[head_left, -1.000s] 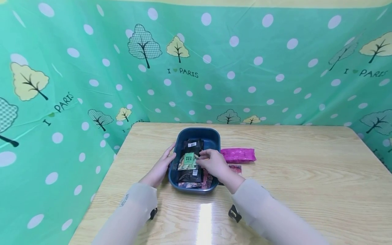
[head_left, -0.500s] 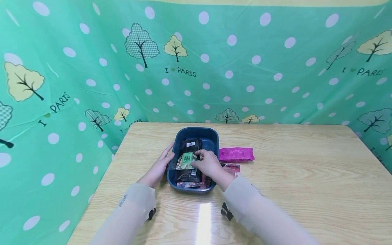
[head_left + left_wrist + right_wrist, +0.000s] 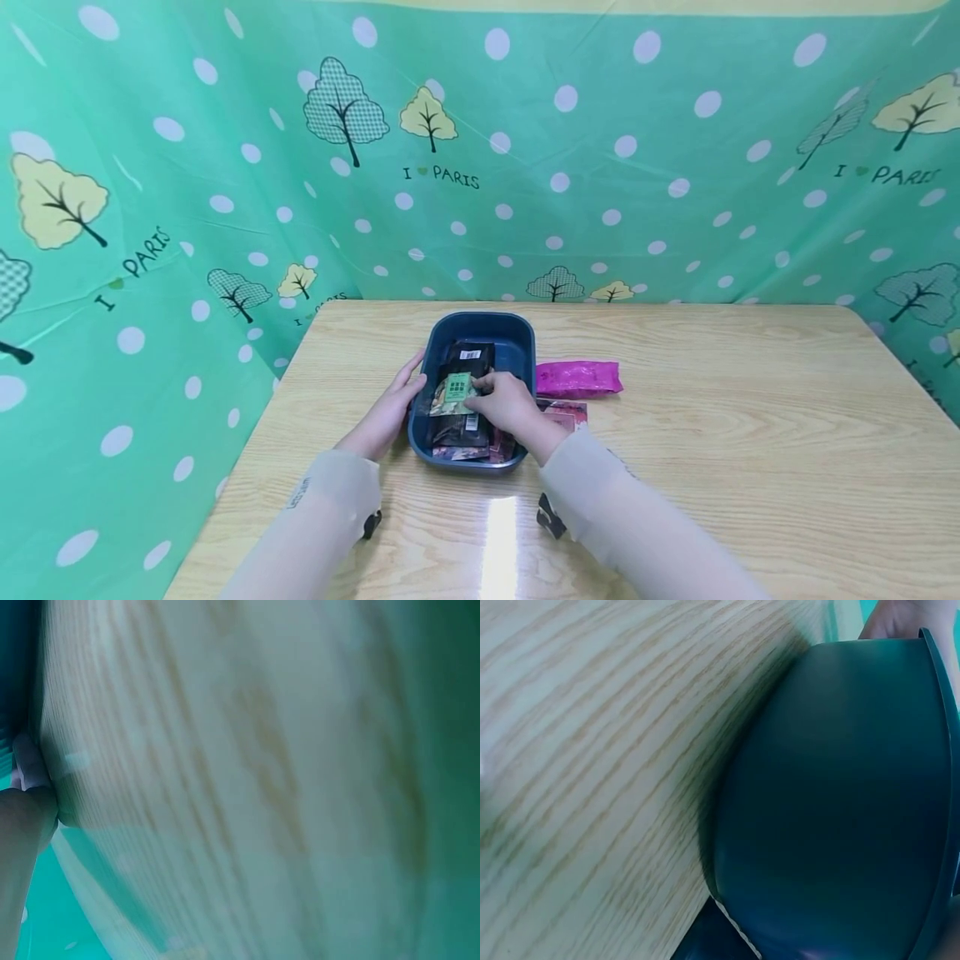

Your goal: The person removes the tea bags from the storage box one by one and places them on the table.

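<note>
In the head view a dark blue plastic bin (image 3: 512,330) stands on the wooden table. Inside lie several flat packets, among them a black packet with a barcode label (image 3: 459,430) and, on top, a packet with a green label (image 3: 456,388). My left hand (image 3: 388,410) rests against the bin's left outer wall with fairly straight fingers. My right hand (image 3: 510,407) reaches over the right rim, its thumb and fingers pinching the right edge of the green-labelled packet. In the right wrist view the bin's wall (image 3: 832,795) hides the fingertips.
Just right of the bin lies a bright pink packet (image 3: 579,379). Below it a red patterned packet (image 3: 573,410) is partly covered by the right wrist. A green dotted cloth (image 3: 645,208) hangs behind and to the left of the table (image 3: 750,400).
My right hand has shifted left, farther over the green-labelled packet. The black packet at the back has turned a little. My left hand stays at the bin.
</note>
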`<state>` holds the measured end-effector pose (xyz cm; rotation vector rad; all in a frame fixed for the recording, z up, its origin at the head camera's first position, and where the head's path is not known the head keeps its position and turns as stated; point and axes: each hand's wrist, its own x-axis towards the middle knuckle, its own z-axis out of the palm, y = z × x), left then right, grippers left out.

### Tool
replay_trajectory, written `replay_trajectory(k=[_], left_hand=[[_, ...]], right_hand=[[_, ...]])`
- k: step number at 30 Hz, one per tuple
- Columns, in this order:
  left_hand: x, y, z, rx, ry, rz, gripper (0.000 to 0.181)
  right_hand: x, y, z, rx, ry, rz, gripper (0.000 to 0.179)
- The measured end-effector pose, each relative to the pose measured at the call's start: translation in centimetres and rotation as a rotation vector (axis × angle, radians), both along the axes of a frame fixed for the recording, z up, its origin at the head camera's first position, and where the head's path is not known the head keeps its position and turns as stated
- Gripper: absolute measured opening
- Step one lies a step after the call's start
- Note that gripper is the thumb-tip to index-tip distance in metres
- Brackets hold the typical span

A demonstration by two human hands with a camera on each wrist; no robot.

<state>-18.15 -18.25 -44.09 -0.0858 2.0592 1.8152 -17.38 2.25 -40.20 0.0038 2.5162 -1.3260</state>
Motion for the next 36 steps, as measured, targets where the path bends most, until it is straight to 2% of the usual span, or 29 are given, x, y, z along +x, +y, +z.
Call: replay_trajectory(k=[6, 20, 29, 36], left_hand=[[-0.01, 0.06, -0.13, 0.014, 0.014, 0.001, 0.054], [0.02, -0.01, -0.12, 0.006, 0.025, -0.016, 0.055], [0.07, -0.04, -0.09, 0.022, 0.013, -0.025, 0.056], [0.06, -0.05, -0.11, 0.023, 0.009, -0.029, 0.056]], right_hand=[[0.09, -0.24, -0.05, 0.014, 0.056, -0.03, 0.033], [0.01, -0.16, -0.38, -0.046, 0.131, -0.072, 0.02], [-0.08, -0.15, -0.33, -0.027, 0.137, -0.116, 0.017], [-0.19, -0.21, -0.67, -0.096, 0.104, -0.119, 0.019]])
